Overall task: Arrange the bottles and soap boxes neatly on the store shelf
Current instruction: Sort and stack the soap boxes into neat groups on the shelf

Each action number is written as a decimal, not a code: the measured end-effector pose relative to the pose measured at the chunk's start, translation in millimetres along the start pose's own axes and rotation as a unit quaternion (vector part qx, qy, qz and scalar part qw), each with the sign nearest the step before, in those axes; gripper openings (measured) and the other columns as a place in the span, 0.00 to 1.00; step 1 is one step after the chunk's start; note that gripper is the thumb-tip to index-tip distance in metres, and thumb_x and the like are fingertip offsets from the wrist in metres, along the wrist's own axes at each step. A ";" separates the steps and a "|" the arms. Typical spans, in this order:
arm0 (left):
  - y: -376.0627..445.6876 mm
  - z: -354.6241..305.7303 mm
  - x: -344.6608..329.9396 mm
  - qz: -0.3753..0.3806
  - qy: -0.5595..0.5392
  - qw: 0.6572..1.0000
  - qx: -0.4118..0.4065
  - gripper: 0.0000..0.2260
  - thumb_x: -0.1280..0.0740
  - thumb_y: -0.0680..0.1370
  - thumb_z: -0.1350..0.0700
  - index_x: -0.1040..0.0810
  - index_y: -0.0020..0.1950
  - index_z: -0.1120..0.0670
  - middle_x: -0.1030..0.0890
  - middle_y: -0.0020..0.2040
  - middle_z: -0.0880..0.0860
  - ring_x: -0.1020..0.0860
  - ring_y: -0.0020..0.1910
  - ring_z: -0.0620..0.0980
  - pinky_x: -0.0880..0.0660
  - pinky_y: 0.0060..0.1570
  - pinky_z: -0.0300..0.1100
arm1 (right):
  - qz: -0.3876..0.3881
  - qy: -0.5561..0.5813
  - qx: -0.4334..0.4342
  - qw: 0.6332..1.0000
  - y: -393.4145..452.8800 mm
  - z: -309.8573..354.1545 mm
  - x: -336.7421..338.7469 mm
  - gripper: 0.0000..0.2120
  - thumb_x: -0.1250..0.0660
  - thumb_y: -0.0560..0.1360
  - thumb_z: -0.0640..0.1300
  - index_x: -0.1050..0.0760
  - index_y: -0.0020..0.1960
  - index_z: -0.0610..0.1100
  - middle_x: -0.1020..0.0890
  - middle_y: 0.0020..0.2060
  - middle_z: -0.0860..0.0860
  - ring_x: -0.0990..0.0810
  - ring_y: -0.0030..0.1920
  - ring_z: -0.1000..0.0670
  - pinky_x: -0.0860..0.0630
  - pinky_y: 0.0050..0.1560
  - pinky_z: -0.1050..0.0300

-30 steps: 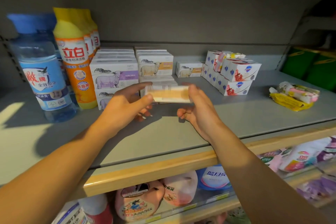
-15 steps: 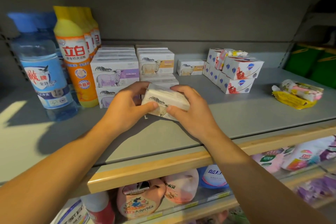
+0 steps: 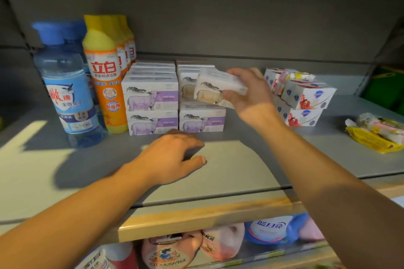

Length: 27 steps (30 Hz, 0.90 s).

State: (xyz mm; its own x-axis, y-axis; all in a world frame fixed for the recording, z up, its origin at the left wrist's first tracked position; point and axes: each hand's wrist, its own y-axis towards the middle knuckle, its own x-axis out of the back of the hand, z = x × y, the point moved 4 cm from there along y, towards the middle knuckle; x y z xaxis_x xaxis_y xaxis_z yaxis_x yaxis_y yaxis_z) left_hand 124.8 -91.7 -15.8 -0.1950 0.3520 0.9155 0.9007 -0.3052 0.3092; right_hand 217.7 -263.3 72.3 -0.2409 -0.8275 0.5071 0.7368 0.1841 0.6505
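Fingers (image 3: 235, 74) of the right hand (image 3: 251, 94) pinch a tilted white cardboard soap box (image 3: 215, 88), angled toward the right-hand stack; the left hand (image 3: 172, 157) hovers loosely curled, holding nothing, above the grey shelf (image 3: 240, 170).

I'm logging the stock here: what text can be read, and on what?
"立白": orange bottle.
"食品用": same bottle, lower badge.
"雕牌": blue bottle.
"蓝月亮": blue pouch on the shelf below.
Print on the sheep soap boxes and the box the right hand holds: too blurred.

left forearm (image 3: 72, 209): bare, no sleeve | right forearm (image 3: 323, 177): bare, no sleeve
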 end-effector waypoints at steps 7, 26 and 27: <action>1.3 1.6 1.2 -0.001 0.004 1.000 -0.005 0.22 0.37 0.78 0.39 0.25 0.68 0.47 0.22 0.65 0.44 0.28 0.64 0.46 0.30 0.63 0.41 | 0.094 -0.106 0.086 0.986 36.1 -8.4 -50.5 0.21 0.28 0.74 0.46 0.25 0.67 0.51 0.31 0.62 0.51 0.36 0.65 0.45 0.37 0.68 0.56; 2.8 5.2 10.4 -0.025 -0.059 0.996 0.056 0.19 0.32 0.75 0.40 0.21 0.62 0.46 0.19 0.58 0.44 0.23 0.57 0.43 0.26 0.57 0.41 | -0.032 -0.075 -0.045 0.996 37.1 -90.6 -22.0 0.21 0.34 0.76 0.48 0.27 0.68 0.43 0.26 0.63 0.43 0.27 0.64 0.43 0.30 0.66 0.50; 3.4 6.6 11.7 -0.030 -0.063 0.995 0.070 0.19 0.32 0.74 0.40 0.20 0.62 0.46 0.19 0.58 0.43 0.23 0.57 0.42 0.25 0.57 0.40 | -0.016 -0.103 -0.064 0.992 40.8 -105.1 -21.9 0.23 0.33 0.76 0.48 0.28 0.68 0.43 0.27 0.65 0.43 0.28 0.65 0.42 0.32 0.66 0.52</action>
State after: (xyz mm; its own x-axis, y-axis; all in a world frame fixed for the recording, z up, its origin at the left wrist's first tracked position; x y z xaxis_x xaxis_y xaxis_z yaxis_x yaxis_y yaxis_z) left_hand 128.1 -82.8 -5.7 -0.2068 0.4771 0.8542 0.9359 -0.1581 0.3148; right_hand 319.5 -293.4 28.3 -0.3804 -0.7035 0.6002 0.7979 0.0785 0.5977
